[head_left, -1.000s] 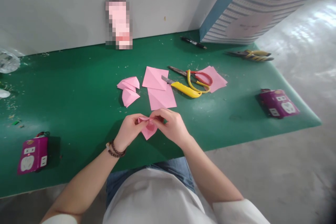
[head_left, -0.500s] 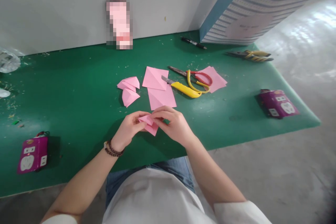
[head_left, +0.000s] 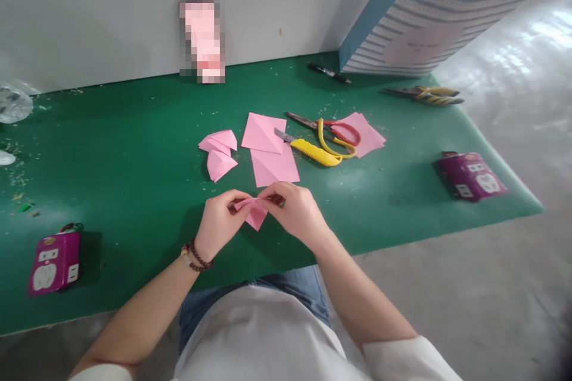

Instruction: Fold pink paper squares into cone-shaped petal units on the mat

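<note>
A partly folded piece of pink paper [head_left: 256, 218] is held just above the table's near side. My left hand [head_left: 222, 214] pinches its left edge between thumb and fingers. On the other side, my right hand [head_left: 295, 208] grips the upper right of the same paper; some of its fingertips are hidden. Beyond my hands lie creased square pink sheets [head_left: 277, 168]. To their left are folded pink paper pieces [head_left: 221, 164]. A yellow utility knife [head_left: 315, 152] rests with its blade over the upper sheet.
Scissors [head_left: 337, 133] with red and yellow handles lie partly on a stack of pink paper [head_left: 370, 136]. Farther back are a black pen [head_left: 328, 72], pliers [head_left: 429, 95] and a striped bag [head_left: 415, 30]. Purple packs [head_left: 54, 262] sit at both sides of the green table [head_left: 134, 149].
The paper between my hands has turned and bent, its lower corner now pointing down. My left wrist has rotated slightly, and both hands still grip the paper.
</note>
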A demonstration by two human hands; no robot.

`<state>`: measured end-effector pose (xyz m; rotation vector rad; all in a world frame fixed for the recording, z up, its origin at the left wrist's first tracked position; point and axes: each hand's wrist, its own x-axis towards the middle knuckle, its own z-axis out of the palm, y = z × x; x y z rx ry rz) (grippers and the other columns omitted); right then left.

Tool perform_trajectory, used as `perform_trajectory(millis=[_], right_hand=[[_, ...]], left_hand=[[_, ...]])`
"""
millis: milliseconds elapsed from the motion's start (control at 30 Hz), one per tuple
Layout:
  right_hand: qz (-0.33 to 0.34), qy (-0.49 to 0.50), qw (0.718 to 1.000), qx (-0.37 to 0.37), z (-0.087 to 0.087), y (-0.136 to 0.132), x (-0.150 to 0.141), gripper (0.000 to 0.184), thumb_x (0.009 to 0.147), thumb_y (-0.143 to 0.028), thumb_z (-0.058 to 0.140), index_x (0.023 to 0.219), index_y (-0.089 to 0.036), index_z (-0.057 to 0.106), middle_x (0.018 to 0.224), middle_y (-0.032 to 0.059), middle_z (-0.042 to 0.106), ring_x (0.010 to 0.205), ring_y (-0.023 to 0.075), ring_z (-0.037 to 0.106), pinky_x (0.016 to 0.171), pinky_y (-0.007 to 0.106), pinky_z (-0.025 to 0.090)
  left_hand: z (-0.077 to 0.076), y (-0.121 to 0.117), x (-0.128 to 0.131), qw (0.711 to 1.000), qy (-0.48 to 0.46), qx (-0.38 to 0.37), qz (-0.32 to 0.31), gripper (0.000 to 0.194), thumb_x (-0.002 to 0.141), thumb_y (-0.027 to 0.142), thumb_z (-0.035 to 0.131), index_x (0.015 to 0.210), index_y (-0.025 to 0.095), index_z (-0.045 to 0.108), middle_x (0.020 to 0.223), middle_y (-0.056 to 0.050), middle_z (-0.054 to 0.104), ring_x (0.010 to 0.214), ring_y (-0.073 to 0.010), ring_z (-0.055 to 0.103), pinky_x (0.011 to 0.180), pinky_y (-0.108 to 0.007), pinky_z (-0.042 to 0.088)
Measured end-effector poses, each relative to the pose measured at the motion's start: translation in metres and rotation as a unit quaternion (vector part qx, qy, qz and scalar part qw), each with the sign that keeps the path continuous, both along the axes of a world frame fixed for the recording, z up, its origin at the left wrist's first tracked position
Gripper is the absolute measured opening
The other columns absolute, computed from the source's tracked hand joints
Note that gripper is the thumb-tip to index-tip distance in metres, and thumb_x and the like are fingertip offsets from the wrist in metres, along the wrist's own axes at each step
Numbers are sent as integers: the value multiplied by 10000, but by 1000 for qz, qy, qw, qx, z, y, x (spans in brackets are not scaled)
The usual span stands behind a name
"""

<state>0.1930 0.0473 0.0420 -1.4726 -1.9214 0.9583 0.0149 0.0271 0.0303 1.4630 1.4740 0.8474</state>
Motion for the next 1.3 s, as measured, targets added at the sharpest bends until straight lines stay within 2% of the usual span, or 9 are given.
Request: perform_trajectory(millis=[133,267,467,667,867,1000,1100,1200,1300], right_hand=[[1,14,1000,18,0,-2,-4,81,834,-225,676,754,-226,691,744,1,712,662,141,640,629,248,492],[18,29,999,1,-2,-5,-10,71,817,-169,620,819,-227,661,778,-3,693,686,138,629,637,242,499],[-39,85,995,-23,-9,-11,-18,115,764,-136,561,801,-225,625,756,-12,675,662,142,628,626,256,511],[-54,120,991,-18,-14,-19,-29,100,770,-153,560,814,-225,614,771,-1,681,658,148,642,618,268,532],[-65,141,985,77,-16,-24,-30,125,823,-159,546,784,-237,635,771,13,657,708,158,646,584,256,535],[-78,144,983,87,-13,-26,-27,111,838,-168,579,820,-245,658,809,15,695,731,159,665,629,274,562],[-97,155,978,98,-13,-28,-24,89,850,-185,608,809,-244,661,838,19,732,751,166,698,654,285,579],[-95,158,972,148,-13,-30,-20,128,865,-180,626,763,-249,660,837,19,757,779,182,726,692,314,586],[-84,153,966,191,-12,-32,-18,139,880,-173,610,786,-259,665,855,24,764,800,196,734,706,345,590]], left_hand=[[0,1,1,1000,0,-5,-1,118,738,170,635,829,200,703,851,-10,733,768,-169,662,693,-251,508],[-1,4,1,999,-30,-10,20,94,707,154,614,765,193,676,775,1,702,730,-164,635,685,-260,501],[-6,4,3,992,-110,-13,59,111,718,177,573,793,180,654,819,-19,682,787,-167,641,728,-269,531],[-8,2,3,983,-150,-16,102,116,748,178,548,813,179,644,836,-18,650,803,-166,641,708,-279,561],[-5,1,1,983,-151,37,100,128,732,157,601,796,201,703,845,-17,696,838,-174,640,802,-299,533],[-7,-1,1,979,-160,66,107,63,780,220,668,807,213,725,849,-22,706,828,-177,644,780,-298,525],[-5,-3,2,979,-130,114,105,61,806,246,689,841,220,730,875,-30,712,848,-179,654,780,-295,532],[-3,-6,2,976,-104,156,107,134,809,245,709,939,215,709,947,-45,722,902,-192,672,810,-314,548],[-1,-9,2,967,-88,219,98,75,822,214,706,890,223,675,932,-38,729,899,-196,682,822,-349,557]])
